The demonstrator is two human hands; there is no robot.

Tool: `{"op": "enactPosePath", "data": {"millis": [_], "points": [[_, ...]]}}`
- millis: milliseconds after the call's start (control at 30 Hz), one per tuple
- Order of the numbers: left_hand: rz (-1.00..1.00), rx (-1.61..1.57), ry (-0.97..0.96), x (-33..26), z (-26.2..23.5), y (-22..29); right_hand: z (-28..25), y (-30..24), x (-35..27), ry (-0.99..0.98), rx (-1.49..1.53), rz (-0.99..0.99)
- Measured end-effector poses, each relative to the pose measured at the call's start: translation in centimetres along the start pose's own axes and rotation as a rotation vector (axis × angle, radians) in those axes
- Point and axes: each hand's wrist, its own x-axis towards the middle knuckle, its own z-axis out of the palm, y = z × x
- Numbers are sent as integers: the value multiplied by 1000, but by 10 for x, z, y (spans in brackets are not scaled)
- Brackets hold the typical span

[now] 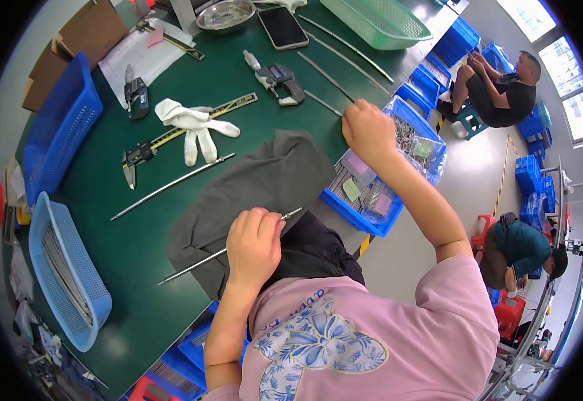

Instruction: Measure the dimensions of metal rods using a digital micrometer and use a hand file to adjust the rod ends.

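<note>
Left hand [255, 244] is curled in a fist around a long steel rod [228, 250], which lies slantwise over a grey cloth [258, 187] on the green table [138, 247]; one threaded tip pokes out past my thumb. Right hand [370, 130] is out at the table's far edge, fingers bunched on the end of a thin rod [323, 102], though I can't tell whether it's pinched or just pressed.

Risks as I judge them: that long rod sticks far out of my fist, so any swing could sweep its free end into the loose rod [171, 186] and calipers [146, 152] nearby. The thin one sits right at the edge and could roll off to the floor.

Containers now. Blue bin [372, 224] under my right arm holds clear bags of small metal parts with coloured slips. Pale blue basket [71, 314] at left carries a bundle of rods. Darker blue basket [61, 130] behind it looks bare inside. Green basket [378, 23] up top: contents hidden. Steel bowl [224, 15] beside a phone [283, 28]: can't make out what's inside.
</note>
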Motion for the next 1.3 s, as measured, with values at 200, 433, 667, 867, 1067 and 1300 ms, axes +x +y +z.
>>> {"op": "enactPosePath", "data": {"millis": [200,433,667,867,1067,1300], "points": [[-25,2,22,0,0,-2,-27,-22,-58,-27,428,161],[-55,-10,21,1,2,-2,-10,-35,-107,17,675,132],[-77,-5,24,-1,1,-1,-7,-13,-135,148,629,248],[-54,-36,45,-4,3,-2,-2,-52,-117,-26,973,311],[-58,-34,50,-5,2,-2,-2,-66,-125,-104,1097,420],[-19,19,78,-4,5,-5,-12,-98,-133,-71,1178,281]]}}
